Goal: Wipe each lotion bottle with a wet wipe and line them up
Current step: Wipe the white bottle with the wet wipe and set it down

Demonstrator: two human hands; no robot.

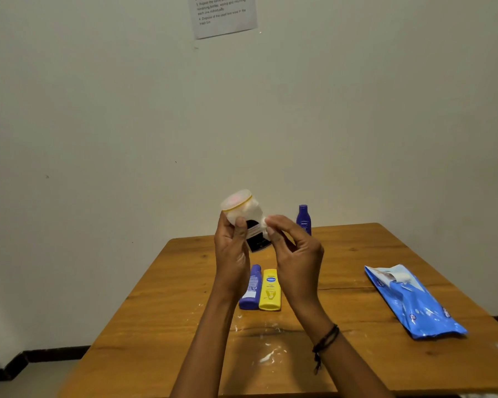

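I hold a white lotion bottle (243, 209) with a dark label up above the table, its base tilted toward me. My left hand (232, 251) grips the bottle around its body. My right hand (295, 248) pinches a white wet wipe (269, 224) against the bottle's right side. A dark blue bottle (251, 287) and a yellow bottle (270, 289) lie side by side on the wooden table (357, 354), caps toward me. Another dark blue bottle (304, 219) stands upright at the table's far edge, partly behind my right hand.
A blue wet wipe pack (414, 303) lies on the right of the table with a wipe sticking out of its opening. White smears mark the wood near the front. A printed sheet (223, 14) hangs on the wall behind.
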